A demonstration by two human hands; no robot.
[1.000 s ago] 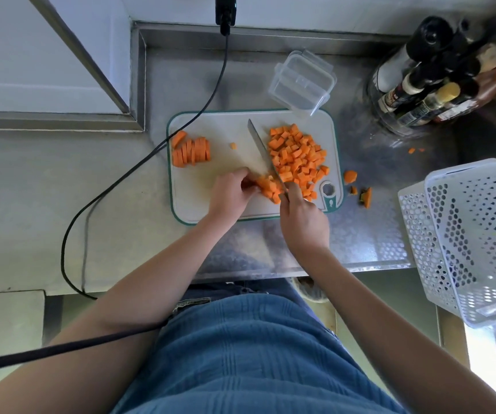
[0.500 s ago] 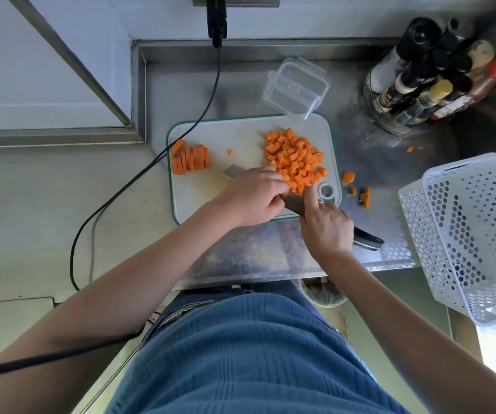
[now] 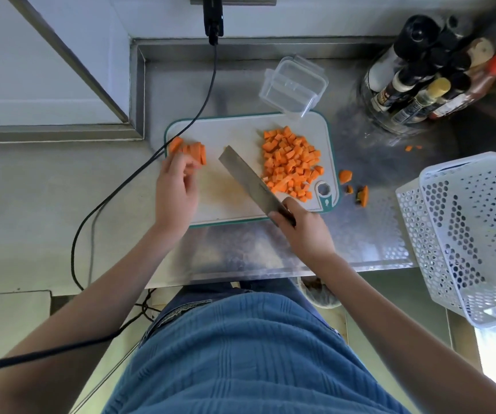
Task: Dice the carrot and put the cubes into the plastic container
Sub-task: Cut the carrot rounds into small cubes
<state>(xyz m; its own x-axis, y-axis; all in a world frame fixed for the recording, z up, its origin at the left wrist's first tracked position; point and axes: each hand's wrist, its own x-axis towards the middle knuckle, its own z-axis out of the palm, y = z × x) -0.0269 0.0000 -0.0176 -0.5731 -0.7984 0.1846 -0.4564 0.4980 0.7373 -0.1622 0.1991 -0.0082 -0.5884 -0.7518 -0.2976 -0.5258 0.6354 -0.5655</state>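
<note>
My left hand (image 3: 175,189) has crossed from the board's middle to the carrot slices (image 3: 191,150) at its far left corner, fingertips curling onto them. The diced cubes (image 3: 290,161) lie heaped on the right half of the cutting board (image 3: 240,130), just beyond the knife (image 3: 246,177) my right hand (image 3: 303,228) grips. The plastic container (image 3: 293,86) sits empty behind the board.

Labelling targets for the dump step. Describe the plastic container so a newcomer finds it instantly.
Start at the white, green-edged cutting board on the steel counter. Just past its far edge, above the pile of carrot cubes, sits the plastic container. It is the only clear, square tub there, empty, unlike the dark bottles and the white perforated basket to the right.
</note>
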